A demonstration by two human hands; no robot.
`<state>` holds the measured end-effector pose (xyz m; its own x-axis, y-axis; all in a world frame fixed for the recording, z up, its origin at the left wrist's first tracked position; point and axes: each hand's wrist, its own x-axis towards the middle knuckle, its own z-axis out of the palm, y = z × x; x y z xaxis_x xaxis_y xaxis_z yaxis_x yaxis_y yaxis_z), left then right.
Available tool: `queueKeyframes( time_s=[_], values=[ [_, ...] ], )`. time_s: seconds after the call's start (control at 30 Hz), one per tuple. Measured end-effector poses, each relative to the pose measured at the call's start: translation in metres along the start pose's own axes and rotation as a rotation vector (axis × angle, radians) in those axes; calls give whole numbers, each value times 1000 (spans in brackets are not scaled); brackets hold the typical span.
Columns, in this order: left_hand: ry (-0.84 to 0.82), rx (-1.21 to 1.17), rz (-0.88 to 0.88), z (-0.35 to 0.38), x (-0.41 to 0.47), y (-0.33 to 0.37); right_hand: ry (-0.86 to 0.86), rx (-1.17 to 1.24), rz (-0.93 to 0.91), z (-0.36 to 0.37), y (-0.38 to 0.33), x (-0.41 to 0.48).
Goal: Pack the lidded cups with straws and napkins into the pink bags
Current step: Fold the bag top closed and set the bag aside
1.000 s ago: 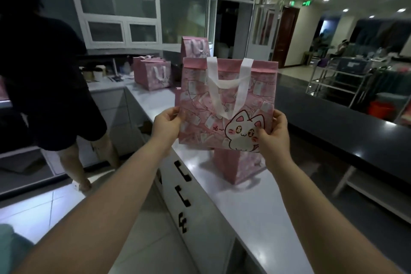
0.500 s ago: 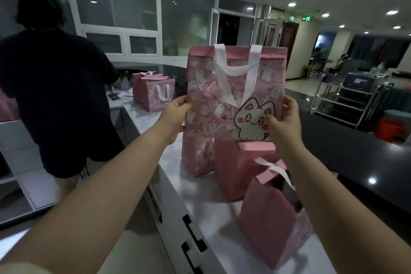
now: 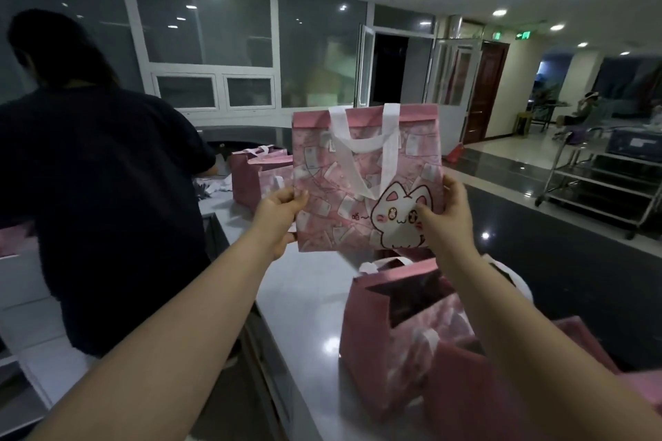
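A flat pink bag (image 3: 361,186) with white handles and a cartoon cat hangs in the air above the white counter (image 3: 308,301). My left hand (image 3: 277,218) pinches its left edge and my right hand (image 3: 446,217) pinches its right edge near the cat. Below my right arm an opened pink bag (image 3: 397,326) stands upright on the counter, with more pink bags (image 3: 476,394) beside it at the lower right. Another pink bag (image 3: 256,175) stands farther back on the counter. No cups, straws or napkins show.
A person in a dark shirt (image 3: 96,208) stands at the left, back turned, close to the counter's far end. A dark raised counter (image 3: 559,261) runs along the right. A metal trolley (image 3: 605,186) stands at the far right.
The view has swung and moved along the counter; the held bag stays pinched by both hands. More standing pink bags have come into view at the lower right, and the person at the left looms closer.
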<state>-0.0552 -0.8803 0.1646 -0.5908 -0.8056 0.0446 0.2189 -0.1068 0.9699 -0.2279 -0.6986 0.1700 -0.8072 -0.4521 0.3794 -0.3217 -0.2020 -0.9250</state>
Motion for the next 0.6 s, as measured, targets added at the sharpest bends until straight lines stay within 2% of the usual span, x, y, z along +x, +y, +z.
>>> queueKeyframes(
  time_s=[0.2,0.3,0.43,0.6],
  values=[
    [-85,-59,-6,-45,95,-4,0,-70,-43,74,33,37],
    [-111,-109,-22,-58,146,-3,97,-237,-79,111,47,62],
    [-131,-176,-37,-54,206,-9,261,-614,-74,143,62,97],
    [-113,-237,-92,-18,262,-36,248,-800,55,169,104,114]
  ],
)
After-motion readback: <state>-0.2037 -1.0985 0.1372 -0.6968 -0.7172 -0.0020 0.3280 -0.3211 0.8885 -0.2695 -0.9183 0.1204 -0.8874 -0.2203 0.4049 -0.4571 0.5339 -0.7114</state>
